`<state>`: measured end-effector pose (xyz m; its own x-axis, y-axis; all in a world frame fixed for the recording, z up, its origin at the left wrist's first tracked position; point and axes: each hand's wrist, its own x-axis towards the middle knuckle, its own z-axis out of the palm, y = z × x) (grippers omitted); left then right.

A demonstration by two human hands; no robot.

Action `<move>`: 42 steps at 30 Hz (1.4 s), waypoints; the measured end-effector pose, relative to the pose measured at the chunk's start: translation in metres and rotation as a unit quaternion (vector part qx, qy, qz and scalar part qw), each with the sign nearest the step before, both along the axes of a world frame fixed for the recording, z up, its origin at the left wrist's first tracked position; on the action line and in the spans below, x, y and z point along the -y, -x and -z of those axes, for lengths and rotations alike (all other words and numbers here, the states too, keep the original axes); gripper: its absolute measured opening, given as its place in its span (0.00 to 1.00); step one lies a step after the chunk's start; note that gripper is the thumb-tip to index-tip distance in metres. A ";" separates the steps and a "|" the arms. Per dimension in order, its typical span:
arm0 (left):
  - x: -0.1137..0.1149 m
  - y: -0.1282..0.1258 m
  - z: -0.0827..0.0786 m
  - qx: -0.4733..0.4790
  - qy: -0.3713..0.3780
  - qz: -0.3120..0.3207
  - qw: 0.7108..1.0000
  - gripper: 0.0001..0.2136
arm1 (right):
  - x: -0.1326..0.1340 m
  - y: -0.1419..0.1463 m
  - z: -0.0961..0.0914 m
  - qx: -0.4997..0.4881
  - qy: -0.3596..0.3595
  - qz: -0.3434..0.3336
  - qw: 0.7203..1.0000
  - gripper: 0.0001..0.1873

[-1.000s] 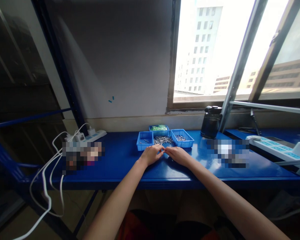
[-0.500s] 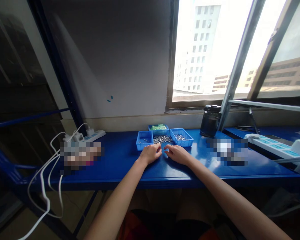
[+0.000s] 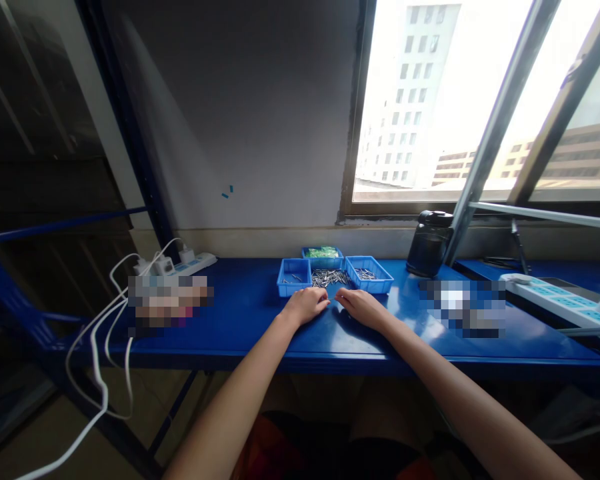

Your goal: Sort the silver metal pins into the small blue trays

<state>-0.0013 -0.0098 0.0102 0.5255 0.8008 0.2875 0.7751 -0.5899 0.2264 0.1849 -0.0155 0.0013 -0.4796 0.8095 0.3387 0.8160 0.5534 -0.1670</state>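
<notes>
Both my hands rest on the blue workbench point(image 3: 240, 330), just in front of a loose pile of small metal pins point(image 3: 328, 277). My left hand point(image 3: 307, 305) has its fingers curled, tips pinched toward the right. My right hand point(image 3: 361, 305) mirrors it, fingers curled and pointing left. The fingertips are a few centimetres apart; whatever they pinch is too small to make out. Behind the pile stand three small blue trays: a left one point(image 3: 294, 277) with a few pins, a right one point(image 3: 369, 275) with pins, and a back one point(image 3: 321, 253) with green parts.
A dark jar with a black lid point(image 3: 428, 243) stands at the back right by a slanted metal post point(image 3: 485, 147). White power strips lie at the far left point(image 3: 193, 264) and far right point(image 3: 555, 298), with white cables point(image 3: 97, 360) hanging off the left edge.
My hands, touching at the fingertips a second ago, have drawn slightly apart. The view has shifted a little to the left and up.
</notes>
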 end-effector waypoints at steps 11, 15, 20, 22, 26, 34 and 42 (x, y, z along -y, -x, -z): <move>-0.001 0.002 0.002 0.003 -0.006 0.000 1.000 0.11 | 0.001 0.000 -0.002 -0.013 0.016 0.011 1.000 0.15; 0.000 0.001 0.000 -0.001 -0.002 0.010 1.000 0.12 | 0.000 -0.001 0.000 -0.016 0.012 0.008 1.000 0.16; 0.000 0.001 0.000 0.003 -0.006 0.012 1.000 0.13 | -0.003 -0.002 0.003 -0.014 0.001 -0.020 1.000 0.16; 0.000 0.002 0.000 0.003 -0.003 -0.005 1.000 0.14 | -0.003 -0.002 0.003 -0.009 0.001 -0.014 1.000 0.15; 0.001 0.002 -0.001 0.000 0.004 -0.024 1.000 0.13 | -0.002 -0.002 0.001 -0.002 0.006 0.011 1.000 0.14; 0.002 0.002 -0.003 -0.010 0.007 -0.018 1.000 0.09 | 0.000 -0.002 -0.001 -0.013 0.000 0.011 1.000 0.09; 0.003 0.001 -0.005 -0.015 0.017 -0.026 0.999 0.09 | -0.001 -0.002 0.000 -0.012 0.005 0.005 1.000 0.09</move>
